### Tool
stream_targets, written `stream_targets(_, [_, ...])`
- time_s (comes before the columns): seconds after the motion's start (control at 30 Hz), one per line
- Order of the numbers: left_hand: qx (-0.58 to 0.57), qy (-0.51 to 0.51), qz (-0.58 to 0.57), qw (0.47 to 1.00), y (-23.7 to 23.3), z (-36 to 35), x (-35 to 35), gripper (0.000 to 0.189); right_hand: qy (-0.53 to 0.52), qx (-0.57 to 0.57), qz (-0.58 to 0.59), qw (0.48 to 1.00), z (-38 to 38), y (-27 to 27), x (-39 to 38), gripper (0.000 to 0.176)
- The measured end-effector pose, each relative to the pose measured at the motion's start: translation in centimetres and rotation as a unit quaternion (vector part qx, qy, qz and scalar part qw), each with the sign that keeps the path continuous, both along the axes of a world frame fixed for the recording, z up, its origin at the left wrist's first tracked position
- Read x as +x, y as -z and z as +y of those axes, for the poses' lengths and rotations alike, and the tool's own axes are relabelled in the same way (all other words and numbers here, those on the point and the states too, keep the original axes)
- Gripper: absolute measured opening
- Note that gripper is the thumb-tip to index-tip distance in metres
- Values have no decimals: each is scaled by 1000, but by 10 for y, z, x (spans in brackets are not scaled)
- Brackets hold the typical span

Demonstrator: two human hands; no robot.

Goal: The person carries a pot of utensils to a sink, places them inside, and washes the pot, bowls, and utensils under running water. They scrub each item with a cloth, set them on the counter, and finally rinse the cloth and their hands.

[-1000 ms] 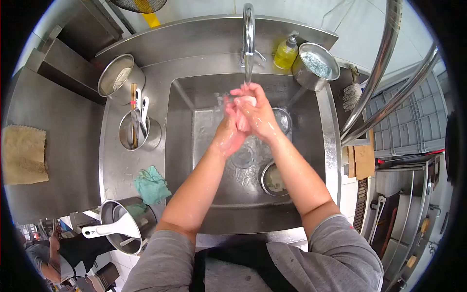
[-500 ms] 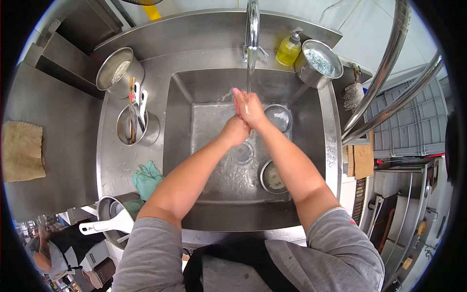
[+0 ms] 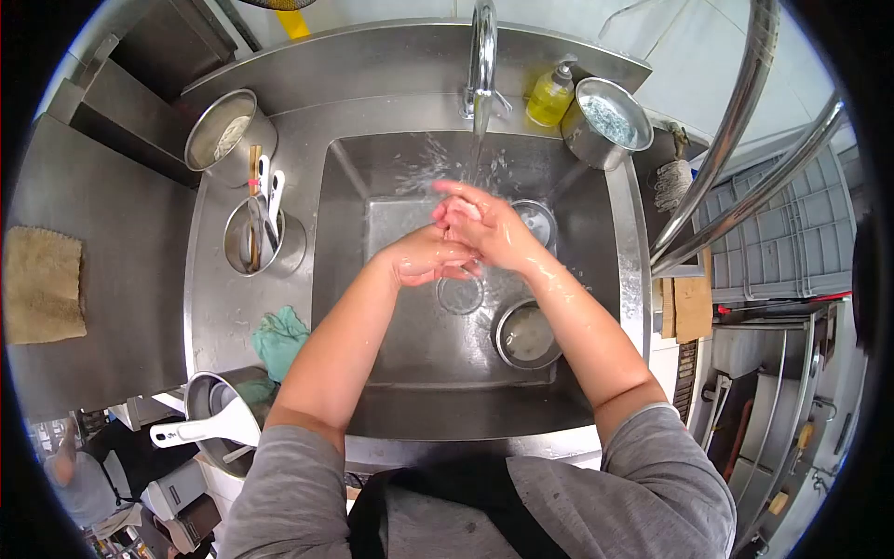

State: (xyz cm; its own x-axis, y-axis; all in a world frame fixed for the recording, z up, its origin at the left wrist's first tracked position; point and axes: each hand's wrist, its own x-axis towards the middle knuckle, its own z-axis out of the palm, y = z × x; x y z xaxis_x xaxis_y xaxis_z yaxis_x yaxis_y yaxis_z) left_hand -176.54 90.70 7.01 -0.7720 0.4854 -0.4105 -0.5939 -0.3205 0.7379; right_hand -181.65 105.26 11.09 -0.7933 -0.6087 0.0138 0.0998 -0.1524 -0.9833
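Observation:
Water runs from the chrome faucet [image 3: 482, 56] onto my wet hands over the steel sink [image 3: 466, 410], and drops splash behind them. My left hand [image 3: 428, 256] is palm up with its fingers spread, touching the other hand. My right hand [image 3: 489, 224] lies against it from the right, fingers apart. Nothing shows between the palms. In the basin, a round metal bowl [image 3: 527, 335] sits at the lower right, and another round metal dish [image 3: 535, 224] is partly behind my right hand. The drain [image 3: 460, 294] lies below the hands.
A yellow soap bottle [image 3: 550, 96] and a metal pot [image 3: 607, 121] stand behind the sink at right. Left are another pot [image 3: 223, 135], a utensil container [image 3: 279, 252], a green cloth [image 3: 280, 343] and a white-handled ladle [image 3: 200, 429]. A person [image 3: 84, 484] stands at lower left.
Both hands have moved slightly down and left, out of their tighter clasp, and their fingers have spread. Water now splashes more widely behind them. The person at lower left has shifted.

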Motion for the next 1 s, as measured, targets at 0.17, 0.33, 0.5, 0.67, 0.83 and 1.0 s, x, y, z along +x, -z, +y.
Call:
stream_targets(0.17, [-255, 40, 125, 958, 5, 24, -15, 20, 69, 69, 59, 994, -6, 33, -23, 19])
stream_targets(0.33, [-558, 10, 300, 774, 35, 42, 7, 23, 164, 153, 34, 974, -23, 91, -16, 34])
stream_targets(0.5, [-639, 54, 131, 756, 51, 63, 68, 29, 180, 331, 54, 925, -20, 145, 39, 46])
stream_targets(0.67, [-662, 92, 75, 740, 72, 68, 130, 26, 170, 392, 0, 904, -19, 168, 100, 47])
stream_targets(0.83, [-620, 51, 82, 778, 9, 36, 192, 30, -3, 195, -231, 953, -24, 107, 147, 52])
stream_targets(1.0, [-613, -109, 195, 758, -93, -27, 308, 54, -117, -8, -272, 955, -73, 21, 187, 46])
